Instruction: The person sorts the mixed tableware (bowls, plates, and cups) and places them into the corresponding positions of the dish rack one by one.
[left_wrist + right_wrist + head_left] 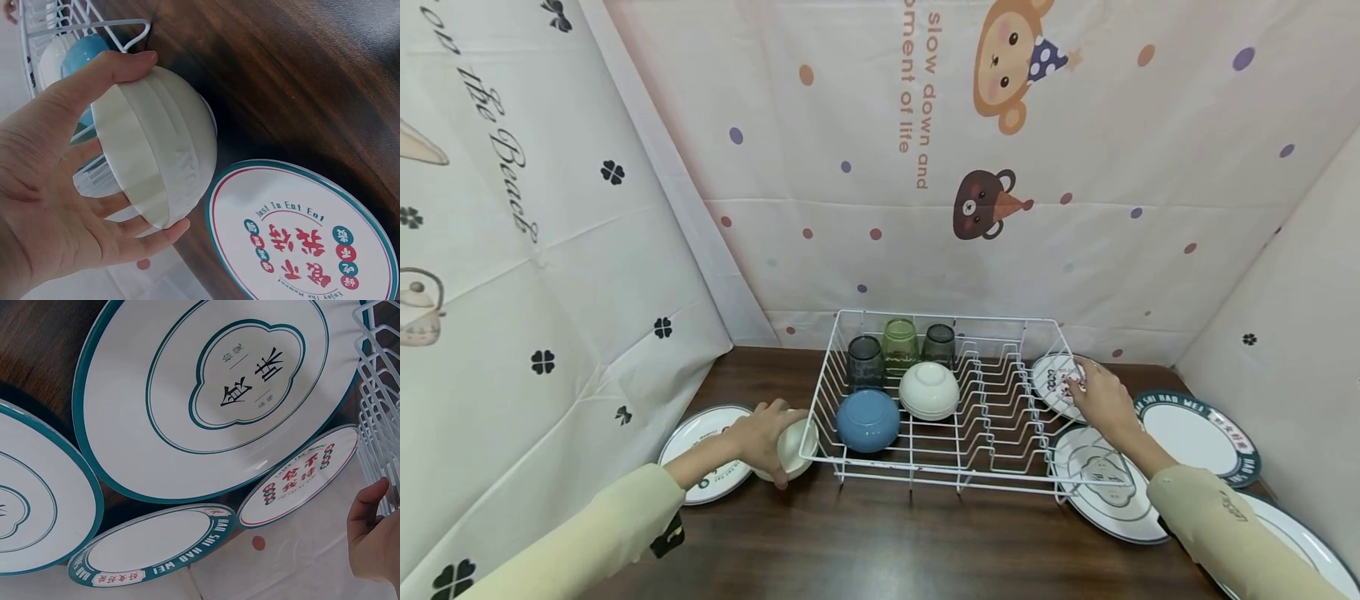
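My left hand [769, 440] holds a cream-white bowl [169, 144] by its rim, thumb on one side and fingers on the other. The bowl is tilted on its side, just left of the white wire dish rack [958, 482]. At the rack's right side, my right hand [1105, 404] grips the wire edge, its thumb [377, 494] bent over the wires. Inside the rack, a blue bowl [868, 422] and a white bowl [929, 390] lie upside down. Behind them stand dark glasses [865, 363] and a green glass [900, 343].
Left of the rack lies a printed plate [679, 442], partly behind my left arm. Several plates are on the right: a small one [1051, 377], a large one [1093, 492], a green-rimmed one [1187, 437] and another [1285, 533] under my sleeve. Printed cloth [880, 167] hangs behind.
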A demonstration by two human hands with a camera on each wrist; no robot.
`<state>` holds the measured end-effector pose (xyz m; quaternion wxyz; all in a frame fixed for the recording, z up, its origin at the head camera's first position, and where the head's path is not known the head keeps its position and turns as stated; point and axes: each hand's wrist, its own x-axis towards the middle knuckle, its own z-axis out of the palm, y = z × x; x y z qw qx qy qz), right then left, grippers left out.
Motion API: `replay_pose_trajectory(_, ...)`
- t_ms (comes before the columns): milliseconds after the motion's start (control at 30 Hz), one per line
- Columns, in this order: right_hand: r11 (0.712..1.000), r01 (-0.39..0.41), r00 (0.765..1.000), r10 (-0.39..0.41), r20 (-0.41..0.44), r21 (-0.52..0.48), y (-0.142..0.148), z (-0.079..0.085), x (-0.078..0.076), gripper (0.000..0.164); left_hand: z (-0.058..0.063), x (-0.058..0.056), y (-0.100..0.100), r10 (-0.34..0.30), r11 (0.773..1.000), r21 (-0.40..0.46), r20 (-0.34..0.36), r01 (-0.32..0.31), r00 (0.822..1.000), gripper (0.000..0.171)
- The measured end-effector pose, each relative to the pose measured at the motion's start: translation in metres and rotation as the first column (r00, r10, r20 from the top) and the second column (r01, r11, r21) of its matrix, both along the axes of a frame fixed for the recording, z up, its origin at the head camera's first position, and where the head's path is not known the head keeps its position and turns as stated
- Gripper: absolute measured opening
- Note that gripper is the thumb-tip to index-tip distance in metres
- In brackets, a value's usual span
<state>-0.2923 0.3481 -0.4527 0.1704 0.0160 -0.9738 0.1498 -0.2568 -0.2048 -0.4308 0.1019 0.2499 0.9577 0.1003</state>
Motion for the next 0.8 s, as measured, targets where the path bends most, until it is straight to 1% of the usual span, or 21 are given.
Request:
replay_pose_trajectory(167, 1.0, 0.0, 1.0, 0.0, 0.002, -0.005, -0.002, 0.001, -0.001, 0.05, 0.007, 0.001, -0.004, -0.001, 0.999, 0.032, -0.01, 0.002, 1.0, 0.109)
replay_pose_trajectory(400, 1.0, -0.008, 1.0, 0.007, -0.009, -0.014, 0.0, -0.002, -0.001, 0.049, 0.015, 0.0, -0.009, -0.006, 0.997, 0.077, -0.024, 0.008, 1.0, 0.104)
replay_pose_trajectory(467, 1.0, -0.009, 1.0, 0.009, -0.013, -0.019, 0.001, -0.003, 0.0, 0.049, 0.019, -0.001, -0.01, 0.003, 0.997, 0.071, -0.032, -0.001, 0.999, 0.103)
replay_pose_trajectory(633, 1.0, -0.015, 0.999, 0.014, -0.046, -0.025, 0.001, -0.001, 0.001, 0.048, 0.029, -0.005, -0.009, 0.055, 0.998, 0.044, -0.054, -0.053, 0.997, 0.104)
replay_pose_trajectory(800, 1.0, -0.01, 0.996, 0.01, -0.086, -0.009, 0.0, -0.001, 0.004, 0.045, 0.038, -0.005, -0.01, 0.088, 0.996, 0.008, -0.081, -0.088, 0.993, 0.105)
